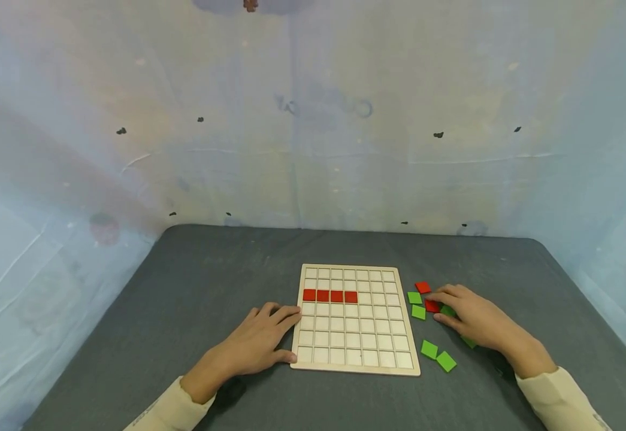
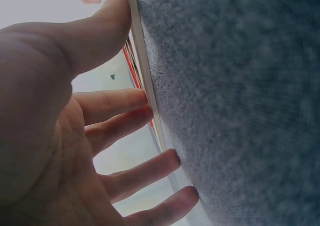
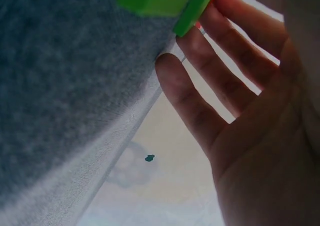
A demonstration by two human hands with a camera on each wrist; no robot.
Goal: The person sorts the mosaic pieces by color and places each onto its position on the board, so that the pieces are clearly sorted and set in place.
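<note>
A pale wooden grid board (image 1: 357, 372) lies on the table, with a row of several red tiles (image 1: 336, 296) in its cells. At its left edge my left hand (image 1: 256, 341) rests with fingers spread; in the left wrist view the thumb (image 2: 116, 15) presses the board's side. My right hand (image 1: 469, 314) is over the loose tiles to the right. Its index finger and thumb straddle a red tile (image 1: 432, 306), fingertips right at its edges. A green tile (image 1: 448, 310) is partly under that hand. Fingers reach close to green tiles (image 3: 192, 13) in the right wrist view.
Another loose red tile (image 1: 423, 287) lies beyond the right hand. Green tiles (image 1: 414, 297) sit beside the board, and two more green tiles (image 1: 445, 361) lie nearer the front. The dark grey table (image 1: 226, 257) meets a pale cloth backdrop (image 1: 323, 179) at the back.
</note>
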